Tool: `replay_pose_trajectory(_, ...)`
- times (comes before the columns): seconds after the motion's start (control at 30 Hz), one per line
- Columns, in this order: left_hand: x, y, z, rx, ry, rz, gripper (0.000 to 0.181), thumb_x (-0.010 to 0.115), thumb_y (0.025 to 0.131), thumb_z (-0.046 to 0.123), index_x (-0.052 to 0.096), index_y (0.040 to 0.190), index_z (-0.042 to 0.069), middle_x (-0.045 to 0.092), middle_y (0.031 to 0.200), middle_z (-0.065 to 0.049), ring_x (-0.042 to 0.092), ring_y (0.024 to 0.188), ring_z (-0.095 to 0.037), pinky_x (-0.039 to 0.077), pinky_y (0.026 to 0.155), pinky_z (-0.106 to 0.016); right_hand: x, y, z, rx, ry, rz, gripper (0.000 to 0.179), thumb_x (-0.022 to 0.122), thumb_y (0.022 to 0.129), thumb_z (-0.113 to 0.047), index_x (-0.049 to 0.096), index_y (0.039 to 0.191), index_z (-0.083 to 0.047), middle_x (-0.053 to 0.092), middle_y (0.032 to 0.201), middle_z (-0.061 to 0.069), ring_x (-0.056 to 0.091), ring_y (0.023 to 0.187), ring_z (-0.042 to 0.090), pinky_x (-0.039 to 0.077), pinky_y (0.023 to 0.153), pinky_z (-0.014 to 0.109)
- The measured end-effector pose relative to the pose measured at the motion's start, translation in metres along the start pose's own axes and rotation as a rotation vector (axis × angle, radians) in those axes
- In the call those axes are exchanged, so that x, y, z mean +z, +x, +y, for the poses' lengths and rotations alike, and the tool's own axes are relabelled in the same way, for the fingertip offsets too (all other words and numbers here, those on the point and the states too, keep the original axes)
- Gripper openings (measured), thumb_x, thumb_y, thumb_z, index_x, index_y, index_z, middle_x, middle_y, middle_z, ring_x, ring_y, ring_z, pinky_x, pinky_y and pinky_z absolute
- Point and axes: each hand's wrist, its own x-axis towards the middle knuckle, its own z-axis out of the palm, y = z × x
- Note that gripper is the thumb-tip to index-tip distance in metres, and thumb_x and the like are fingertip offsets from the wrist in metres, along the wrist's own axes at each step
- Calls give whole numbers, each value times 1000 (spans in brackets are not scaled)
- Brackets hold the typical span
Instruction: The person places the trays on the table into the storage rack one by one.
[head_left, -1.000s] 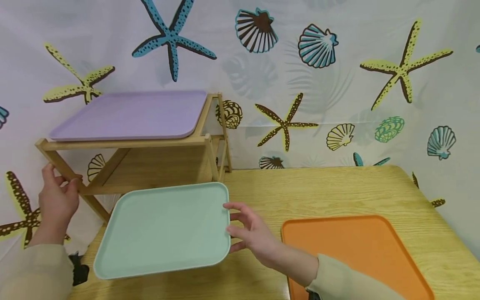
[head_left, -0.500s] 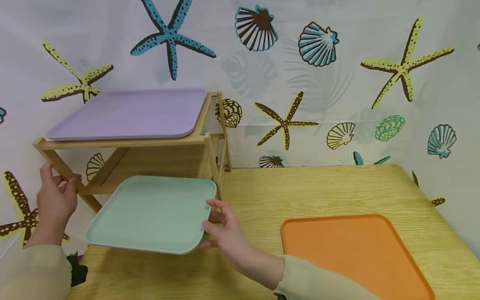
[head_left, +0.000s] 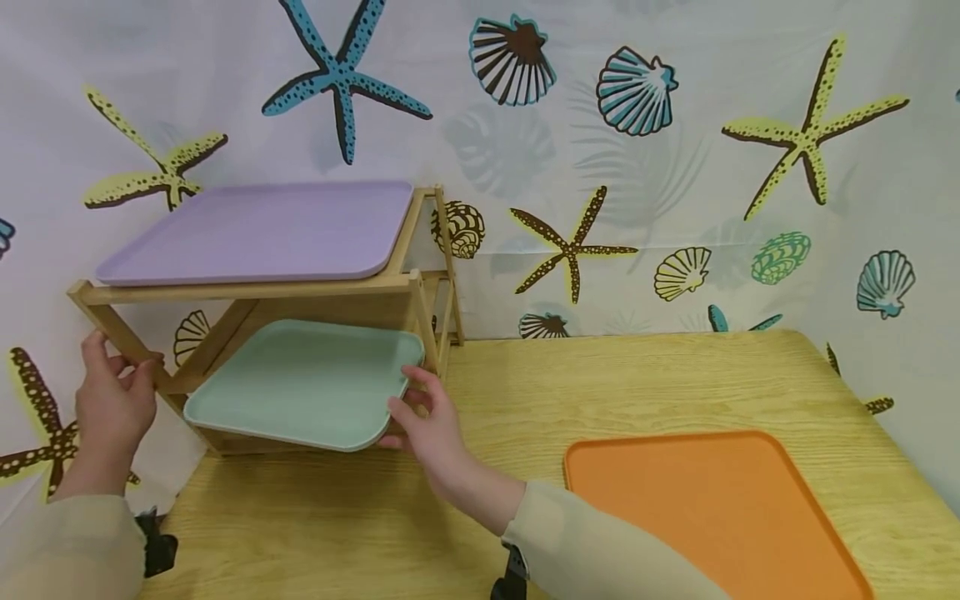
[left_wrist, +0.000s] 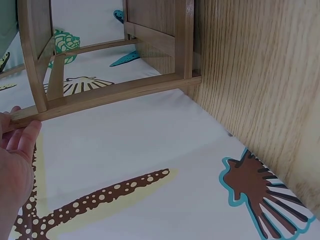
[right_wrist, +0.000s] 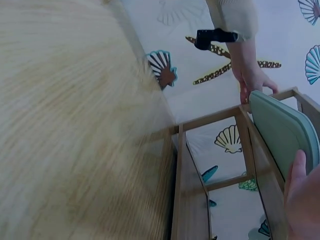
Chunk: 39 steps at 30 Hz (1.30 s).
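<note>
A mint-green tray slants into the middle level of a wooden rack, its near edge jutting out in front and lower than the back. My right hand holds the tray's right edge, thumb over the rim and other fingers spread along the side and beneath. At the rack's left front post, my left hand grips the wood; in the left wrist view its fingers wrap that post. The right wrist view shows the tray's underside close over the shelf board.
On the rack's top lies a lilac tray. An orange tray rests on the wooden table at the right. Behind hangs a white cloth printed with starfish and shells.
My right hand has carried the green tray leftward and away from me, from in front of the rack into its middle level. The left hand stays on the post.
</note>
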Motion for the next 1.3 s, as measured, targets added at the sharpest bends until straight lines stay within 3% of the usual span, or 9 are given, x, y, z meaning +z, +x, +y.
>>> replay_pose_trajectory(0.2, 1, 1, -2, -16, 5, -7, 57, 40, 103, 23, 9, 151, 20, 51, 136, -26, 52, 118, -41, 33, 59, -9, 2, 10, 4, -18, -79, -30, 55, 62, 94, -4, 41, 145, -8, 48, 120, 12, 59, 91, 16, 55, 73, 34)
replay_pose_trajectory(0.4, -1, 2, -3, -22, 15, 14, 56, 40, 102, 22, 11, 150, 20, 52, 135, -25, 53, 118, -38, 32, 60, -8, 2, 4, 5, -45, -352, -114, 78, 75, 86, -9, 33, 150, -17, 45, 128, 3, 55, 101, 17, 51, 73, 28)
replay_pose_trajectory(0.6, -2, 2, -4, -42, 5, 8, 56, 39, 103, 22, 10, 151, 20, 51, 137, -25, 52, 119, -39, 33, 60, -9, 6, 0, 9, -89, -394, -181, 53, 74, 87, -9, 50, 134, -12, 53, 116, -1, 60, 91, 12, 50, 70, 23)
replay_pose_trajectory(0.7, -1, 2, -4, -52, 1, -5, 56, 38, 103, 23, 10, 151, 20, 50, 138, -24, 51, 121, -39, 34, 61, -10, 3, 2, 10, -142, -456, -163, 43, 75, 87, -13, 54, 125, -11, 57, 106, -1, 61, 89, 11, 49, 72, 23)
replay_pose_trajectory(0.87, 0, 1, -3, -55, 2, -5, 55, 38, 103, 24, 10, 151, 20, 50, 139, -23, 51, 121, -38, 36, 64, -14, -5, 10, 9, -225, -577, -101, 47, 75, 87, -20, 53, 129, -13, 57, 112, 0, 60, 90, 15, 49, 70, 24)
replay_pose_trajectory(0.93, 0, 1, -2, -47, 1, -2, 55, 38, 103, 22, 11, 151, 19, 50, 138, -23, 51, 121, -39, 36, 64, -13, -7, 13, 8, -247, -594, -73, 46, 73, 89, -20, 54, 130, -12, 57, 113, 2, 60, 85, 14, 48, 68, 24)
replay_pose_trajectory(1.07, 1, 1, 1, -32, -6, -4, 55, 37, 104, 21, 10, 151, 19, 51, 137, -25, 51, 120, -41, 41, 67, -18, -7, 17, 7, -259, -583, -33, 38, 68, 92, -18, 57, 127, -9, 61, 100, 4, 57, 68, 8, 47, 60, 23)
replay_pose_trajectory(1.3, 3, 0, 1, -55, -16, -14, 55, 36, 104, 21, 9, 151, 20, 50, 138, -24, 50, 121, -41, 41, 68, -20, 1, 27, 7, -214, -438, 34, 32, 63, 95, -11, 58, 127, -7, 65, 71, 4, 53, 46, 8, 46, 47, 24)
